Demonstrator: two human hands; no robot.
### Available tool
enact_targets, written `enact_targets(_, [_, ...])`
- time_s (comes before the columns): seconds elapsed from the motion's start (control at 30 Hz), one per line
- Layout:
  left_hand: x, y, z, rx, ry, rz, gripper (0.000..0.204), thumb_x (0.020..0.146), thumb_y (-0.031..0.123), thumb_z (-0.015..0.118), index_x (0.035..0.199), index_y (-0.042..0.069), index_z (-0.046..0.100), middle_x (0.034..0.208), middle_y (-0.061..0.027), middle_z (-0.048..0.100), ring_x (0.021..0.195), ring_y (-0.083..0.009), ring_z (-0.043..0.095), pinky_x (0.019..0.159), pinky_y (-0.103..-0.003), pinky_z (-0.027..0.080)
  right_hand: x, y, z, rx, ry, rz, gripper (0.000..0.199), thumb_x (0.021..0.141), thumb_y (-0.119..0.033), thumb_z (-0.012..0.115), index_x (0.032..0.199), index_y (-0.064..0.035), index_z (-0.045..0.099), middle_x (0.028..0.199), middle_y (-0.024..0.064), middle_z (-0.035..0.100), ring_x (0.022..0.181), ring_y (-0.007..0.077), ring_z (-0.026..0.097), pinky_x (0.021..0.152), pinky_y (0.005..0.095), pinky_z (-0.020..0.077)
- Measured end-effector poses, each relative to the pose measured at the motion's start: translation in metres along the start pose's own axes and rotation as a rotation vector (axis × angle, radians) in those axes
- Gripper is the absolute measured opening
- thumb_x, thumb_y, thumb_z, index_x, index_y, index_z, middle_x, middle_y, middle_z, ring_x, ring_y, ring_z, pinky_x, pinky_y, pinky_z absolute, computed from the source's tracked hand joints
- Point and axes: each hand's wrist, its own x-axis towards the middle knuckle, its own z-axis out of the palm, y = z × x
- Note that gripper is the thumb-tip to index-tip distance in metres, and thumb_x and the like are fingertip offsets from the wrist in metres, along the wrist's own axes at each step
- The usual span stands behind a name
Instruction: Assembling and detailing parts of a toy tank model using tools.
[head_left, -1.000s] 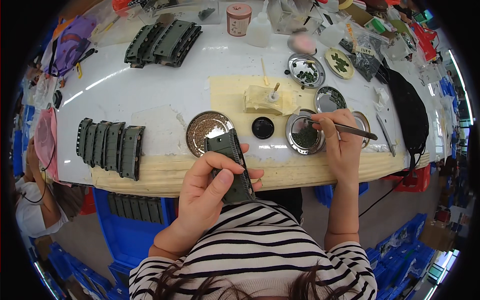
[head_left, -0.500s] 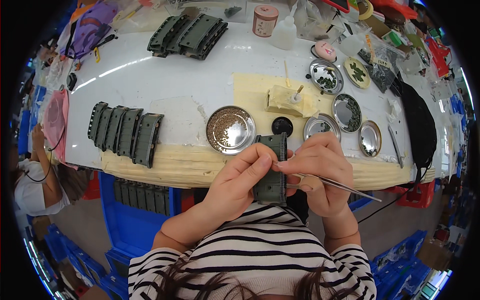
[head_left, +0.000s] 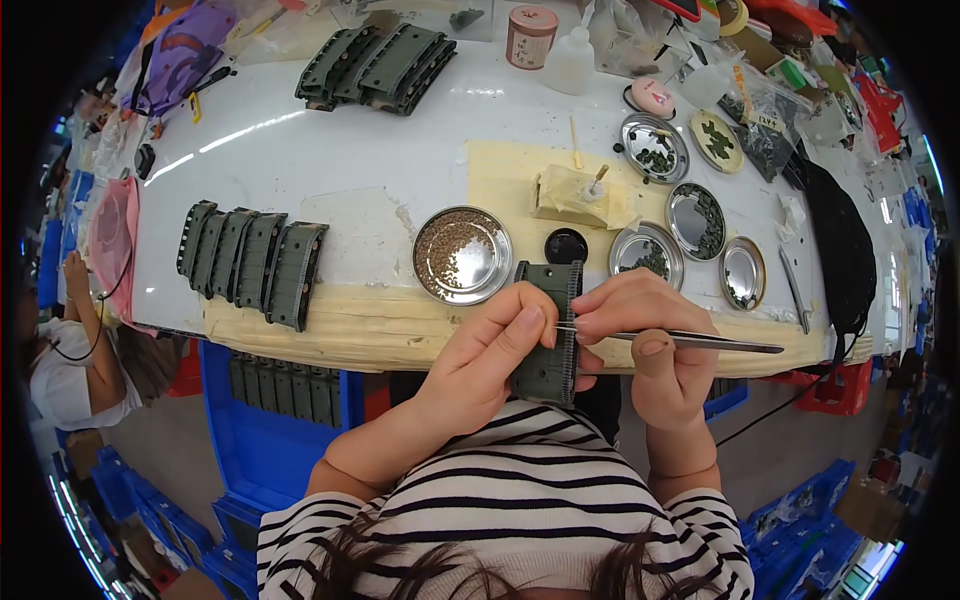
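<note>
Right hand [head_left: 672,378], gripping tweezers [head_left: 722,344], shifts from metal dish [head_left: 632,238] to green strip [head_left: 545,375]; left hand [head_left: 488,347] clasps it, work seemingly turning to its edge.

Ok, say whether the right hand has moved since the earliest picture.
Yes: against the steel dish its tweezers were over, the right hand has moved left and toward the body.

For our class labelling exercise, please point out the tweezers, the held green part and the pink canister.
Tweezers [head_left: 715,342], head view: on the shank.
Held green part [head_left: 546,373], head view: on its lower face.
Pink canister [head_left: 530,42], head view: on its side.
</note>
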Motion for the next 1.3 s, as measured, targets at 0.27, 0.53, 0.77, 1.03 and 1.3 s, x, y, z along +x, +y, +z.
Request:
enact_targets(0.27, [0.0,-0.001,-0.004,0.004,-0.02,0.005,0.028,0.104,0.027,0.033,0.092,0.004,0.043,0.096,-0.008,0.055,0.096,-0.0192,0.064,0.082,-0.032,0.056,0.003,-0.002,0.0,-0.003,-0.03,0.012,0.016,0.084,-0.009,0.059,0.092,0.0011,0.069,0.082,0.0107,0.067,0.076,0.0236,0.06,0.077,0.0346,0.0465])
enact_targets(0.53, [0.001,-0.005,-0.012,0.203,0.009,0.122,0.025,0.103,0.023,0.038,0.092,0.002,0.049,0.098,-0.0099,0.058,0.093,-0.0154,0.061,0.082,-0.029,0.051,0.003,-0.006,0.002,0.042,-0.032,0.046,0.017,0.084,-0.009,0.061,0.094,0.0013,0.069,0.085,0.0108,0.068,0.072,0.0203,0.062,0.076,0.0328,0.0481])
enact_targets(0.77, [-0.001,-0.004,-0.008,0.291,0.114,0.17,0.022,0.101,0.022,0.046,0.097,0.002,0.055,0.118,-0.0158,0.057,0.114,-0.0167,0.052,0.098,-0.034,0.04,0.004,-0.005,0.004,-0.075,-0.033,-0.053,0.015,0.084,-0.005,0.061,0.095,0.0026,0.069,0.087,0.0112,0.069,0.071,0.0184,0.064,0.067,0.0275,0.0512])
enact_targets(1.03, [0.0,-0.007,-0.009,0.378,0.17,0.255,0.021,0.099,0.02,0.05,0.096,0.002,0.059,0.111,-0.0128,0.061,0.117,-0.0185,0.051,0.1,-0.035,0.038,0.002,-0.005,0.008,-0.079,-0.031,0.021,0.015,0.083,-0.004,0.062,0.095,0.0021,0.068,0.086,0.011,0.069,0.069,0.0176,0.062,0.066,0.027,0.0502])
enact_targets(1.3, [0.0,-0.008,-0.01,0.438,0.177,0.298,0.019,0.099,0.017,0.05,0.096,0.001,0.059,0.106,-0.0098,0.063,0.117,-0.0188,0.052,0.1,-0.034,0.038,-0.001,-0.004,0.009,-0.106,-0.026,0.016,0.015,0.082,-0.004,0.063,0.096,0.0014,0.068,0.089,0.0127,0.068,0.07,0.0192,0.063,0.066,0.0279,0.051])
